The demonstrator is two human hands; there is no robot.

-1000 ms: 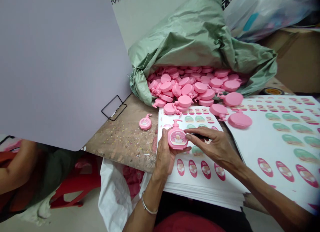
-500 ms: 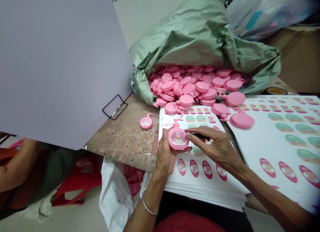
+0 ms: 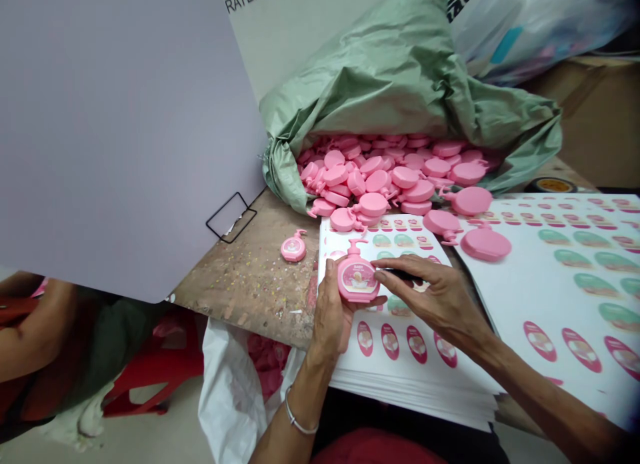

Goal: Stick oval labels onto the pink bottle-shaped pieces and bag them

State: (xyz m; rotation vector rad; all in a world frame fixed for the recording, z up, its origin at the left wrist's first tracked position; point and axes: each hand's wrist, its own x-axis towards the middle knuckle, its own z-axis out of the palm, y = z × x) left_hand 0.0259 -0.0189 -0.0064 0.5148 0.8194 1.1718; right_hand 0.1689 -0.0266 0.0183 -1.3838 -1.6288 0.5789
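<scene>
From the head view, a pink bottle-shaped piece [image 3: 357, 281] is gripped upright by the closed left hand [image 3: 330, 317], its label facing up, just above a stack of label sheets [image 3: 400, 377]. A thin dark object [image 3: 400, 275] is pinched in the right hand [image 3: 435, 301], right beside the piece. A labelled piece [image 3: 293, 248] is laid on the worktop [image 3: 250, 297], and a heap of unlabelled pieces [image 3: 370, 177] is spilled from a green sack [image 3: 395, 91].

Head-worn view looks forward and down at the hands [image 3: 331, 314] [image 3: 435, 297]
</scene>
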